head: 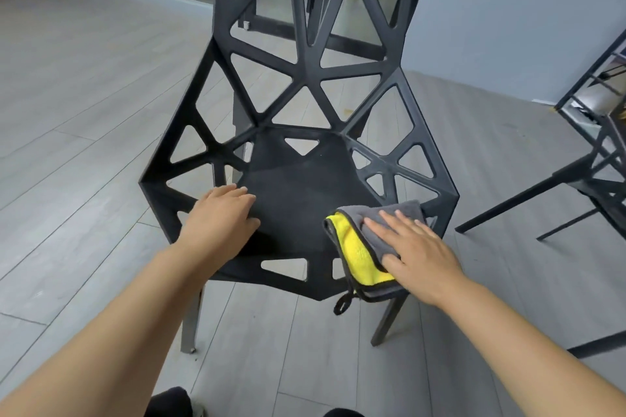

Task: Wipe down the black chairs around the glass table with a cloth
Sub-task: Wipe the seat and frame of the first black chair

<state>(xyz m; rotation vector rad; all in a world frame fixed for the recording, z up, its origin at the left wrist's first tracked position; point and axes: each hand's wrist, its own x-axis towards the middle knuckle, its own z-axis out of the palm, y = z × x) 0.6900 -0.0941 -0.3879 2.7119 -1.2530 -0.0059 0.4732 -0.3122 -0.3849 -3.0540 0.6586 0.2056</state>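
A black chair (298,193) with a lattice of triangular cut-outs stands in front of me, its back facing away. A folded grey and yellow cloth (359,247) lies on the front right corner of the seat, its black loop hanging over the edge. My right hand (413,250) lies flat on the cloth with straight fingers, pressing it onto the seat. My left hand (220,217) rests on the left side of the seat with its fingers lying flat.
A second black chair (589,176) stands at the right, its legs reaching toward the first. Behind the chair back is a dark table frame (342,41). Grey plank floor (84,132) stretches to the left. A grey wall (508,10) rises at the back right.
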